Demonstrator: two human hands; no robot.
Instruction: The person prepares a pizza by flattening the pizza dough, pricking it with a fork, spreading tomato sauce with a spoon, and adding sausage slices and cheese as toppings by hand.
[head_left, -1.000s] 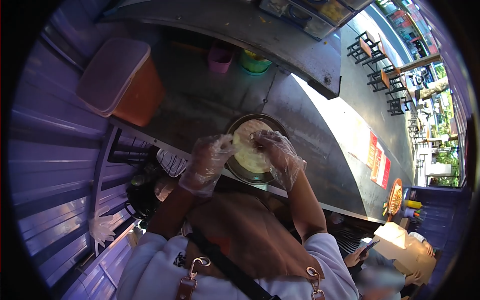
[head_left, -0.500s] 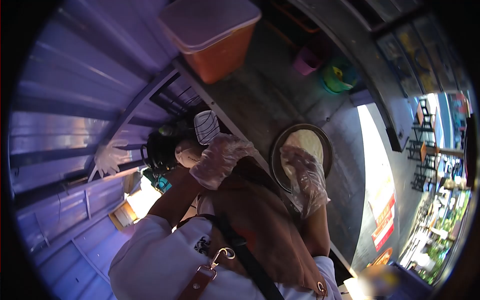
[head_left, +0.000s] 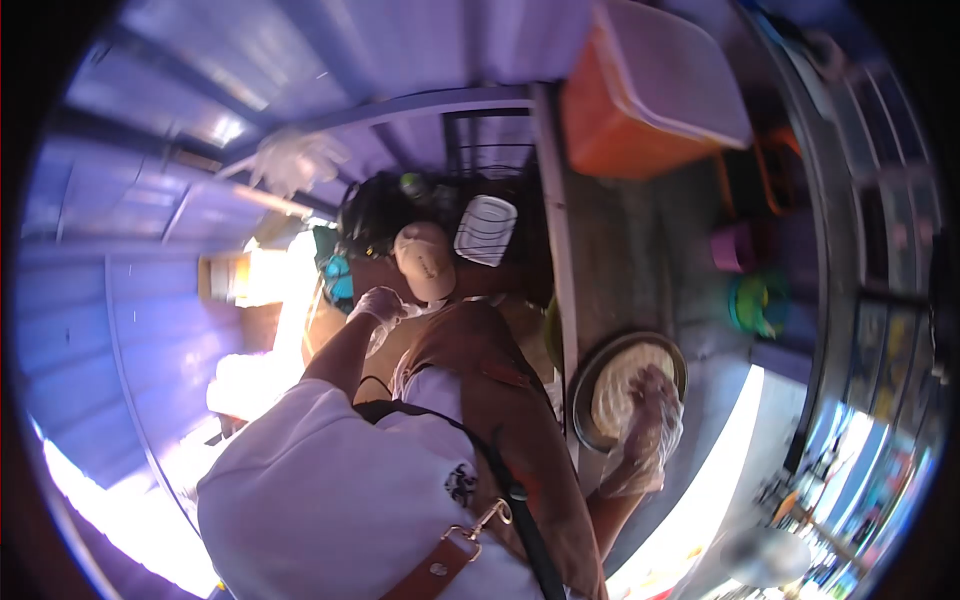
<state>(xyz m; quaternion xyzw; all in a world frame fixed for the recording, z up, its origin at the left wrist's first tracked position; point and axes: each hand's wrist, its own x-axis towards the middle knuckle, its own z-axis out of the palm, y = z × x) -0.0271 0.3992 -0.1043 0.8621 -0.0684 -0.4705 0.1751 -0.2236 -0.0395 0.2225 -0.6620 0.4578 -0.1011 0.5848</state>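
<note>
My right hand (head_left: 652, 405), in a loose clear plastic glove, lies on a pale, flat round of dough (head_left: 618, 385). Its fingers are somewhat spread and press on the dough's surface. The dough sits in a round dark-rimmed pan (head_left: 584, 428) on the dark counter. My left hand (head_left: 381, 306), also in a clear glove, is apart from the pan, at the left of my brown apron (head_left: 470, 345) and just below a beige cap (head_left: 424, 262). Blur hides its fingers, and a whitish strip shows beside them.
An orange container (head_left: 625, 120) with a whitish lid stands farther along the counter (head_left: 625, 260). Beyond the pan are a purple tub (head_left: 733, 247) and a green basket (head_left: 757, 305). A white plastic tray (head_left: 487, 231) lies by the cap. Gloves (head_left: 295, 160) hang along the metal wall.
The view has turned, so the counter and pan appear farther right. My left hand has moved away from the counter's edge towards the left. My right hand stays on the dough, its fingers now farther across it.
</note>
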